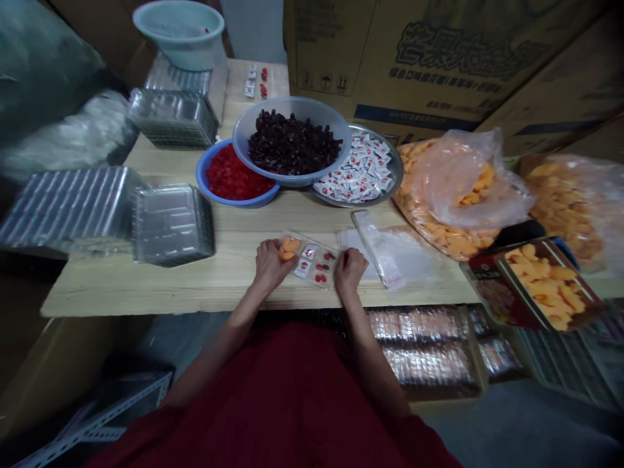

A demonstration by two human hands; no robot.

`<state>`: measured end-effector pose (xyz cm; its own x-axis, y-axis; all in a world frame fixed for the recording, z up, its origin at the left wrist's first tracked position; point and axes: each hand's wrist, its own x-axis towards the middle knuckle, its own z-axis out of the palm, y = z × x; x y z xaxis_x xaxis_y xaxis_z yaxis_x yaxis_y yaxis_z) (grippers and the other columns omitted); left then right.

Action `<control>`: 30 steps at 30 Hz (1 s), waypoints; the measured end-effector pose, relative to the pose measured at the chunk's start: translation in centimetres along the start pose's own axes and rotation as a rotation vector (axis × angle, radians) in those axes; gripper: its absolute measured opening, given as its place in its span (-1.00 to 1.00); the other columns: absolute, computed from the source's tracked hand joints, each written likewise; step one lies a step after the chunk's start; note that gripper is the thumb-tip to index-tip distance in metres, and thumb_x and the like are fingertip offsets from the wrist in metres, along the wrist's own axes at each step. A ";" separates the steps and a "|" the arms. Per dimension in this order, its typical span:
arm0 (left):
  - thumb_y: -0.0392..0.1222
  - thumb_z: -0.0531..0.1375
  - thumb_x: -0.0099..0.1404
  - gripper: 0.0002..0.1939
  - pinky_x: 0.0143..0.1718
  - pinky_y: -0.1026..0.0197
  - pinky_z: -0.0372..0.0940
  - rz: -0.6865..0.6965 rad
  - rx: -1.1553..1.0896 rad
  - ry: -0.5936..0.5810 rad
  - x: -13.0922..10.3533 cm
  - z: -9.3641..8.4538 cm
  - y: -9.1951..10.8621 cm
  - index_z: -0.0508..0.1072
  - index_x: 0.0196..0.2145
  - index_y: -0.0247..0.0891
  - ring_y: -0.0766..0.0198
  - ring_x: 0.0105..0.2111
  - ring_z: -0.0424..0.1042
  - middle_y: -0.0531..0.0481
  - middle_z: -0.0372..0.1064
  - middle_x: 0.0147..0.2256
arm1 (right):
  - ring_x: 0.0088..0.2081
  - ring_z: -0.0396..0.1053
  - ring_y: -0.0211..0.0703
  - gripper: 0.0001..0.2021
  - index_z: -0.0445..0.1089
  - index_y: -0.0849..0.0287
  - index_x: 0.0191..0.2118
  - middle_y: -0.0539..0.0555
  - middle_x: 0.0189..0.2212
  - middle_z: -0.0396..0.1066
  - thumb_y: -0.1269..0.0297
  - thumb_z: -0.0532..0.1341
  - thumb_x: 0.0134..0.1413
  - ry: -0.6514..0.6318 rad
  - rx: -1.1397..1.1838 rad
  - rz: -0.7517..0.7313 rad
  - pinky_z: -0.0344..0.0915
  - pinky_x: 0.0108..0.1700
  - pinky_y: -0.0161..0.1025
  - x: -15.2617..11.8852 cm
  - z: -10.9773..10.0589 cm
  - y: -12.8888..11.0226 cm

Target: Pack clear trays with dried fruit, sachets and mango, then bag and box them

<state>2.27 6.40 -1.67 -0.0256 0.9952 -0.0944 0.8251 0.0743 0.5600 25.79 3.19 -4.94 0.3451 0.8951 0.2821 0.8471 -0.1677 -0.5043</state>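
Note:
A clear plastic compartment tray lies on the table in front of me. Orange pieces fill its left end, small white printed packets sit in the middle, and red and dark pieces are on the right. My left hand is closed on the tray's left end, the thumb beside the orange pieces. At the right edge my right hand has its fingers curled in a pinch; what is between them is hidden. Clear plastic bags lie flat just right of that hand.
Behind the tray stand a bowl of dark pieces, a blue bowl of red pieces and a metal bowl of packets. Stacked trays are at left. Bagged orange pieces and a tilted box are at right.

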 end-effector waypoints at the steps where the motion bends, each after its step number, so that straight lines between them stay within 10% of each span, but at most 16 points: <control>1: 0.04 0.34 0.18 -0.41 0.13 -0.12 0.24 0.031 -0.016 0.005 0.0 0.4 0.1 0.33 0.05 -0.35 -0.15 0.08 0.29 -0.31 0.31 0.00 | -0.21 0.26 0.00 -0.81 0.26 0.13 -0.32 0.14 -0.31 0.38 0.31 -0.01 0.33 0.003 0.000 0.004 0.05 -0.09 -0.10 -0.1 -0.1 0.1; 9: 0.13 0.31 0.23 -0.29 0.17 -0.15 0.22 0.060 0.005 0.039 1.0 -0.2 -0.9 0.26 0.17 -0.37 -0.16 0.11 0.28 -0.34 0.29 0.03 | -0.35 0.25 -0.10 -0.81 0.25 0.10 -0.38 0.02 -0.46 0.34 0.22 0.07 0.28 -0.017 0.299 0.141 0.09 -0.21 -0.19 0.6 -1.0 1.0; 15: 0.09 0.32 0.20 -0.54 0.12 -0.15 0.24 0.082 0.020 -0.066 1.3 0.2 0.4 0.39 -0.10 -0.29 -0.14 0.04 0.32 -0.24 0.34 -0.11 | -0.22 0.27 -0.01 -0.81 0.25 0.11 -0.32 0.11 -0.33 0.39 0.20 0.02 0.32 0.084 0.215 0.206 0.09 -0.05 -0.09 0.3 0.3 -0.9; 21: -0.02 0.39 0.09 -0.53 -0.11 0.00 0.38 -0.070 -0.538 -0.108 0.9 0.7 1.2 0.33 -0.14 -0.25 0.08 -0.19 0.46 -0.07 0.39 -0.22 | -0.18 0.27 0.01 -0.77 0.22 0.10 -0.30 0.14 -0.29 0.38 0.18 -0.05 0.37 0.059 0.193 0.170 0.08 0.02 -0.04 0.2 0.0 -1.1; 30: -0.13 0.51 -0.02 -0.56 -0.20 0.09 0.49 -0.373 -1.254 -0.760 -1.6 -0.5 0.6 0.50 -0.21 -0.28 0.10 -0.26 0.61 -0.18 0.59 -0.20 | -0.43 0.25 -0.19 -0.81 0.25 0.11 -0.40 -0.03 -0.51 0.28 0.14 0.07 0.17 -0.172 0.483 0.176 0.21 -0.30 -0.26 2.7 -2.3 1.8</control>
<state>2.53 4.92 -0.74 0.4942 0.6682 -0.5561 -0.1737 0.7026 0.6900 29.20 4.39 -3.21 0.3597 0.9321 0.0425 0.4862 -0.1483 -0.8612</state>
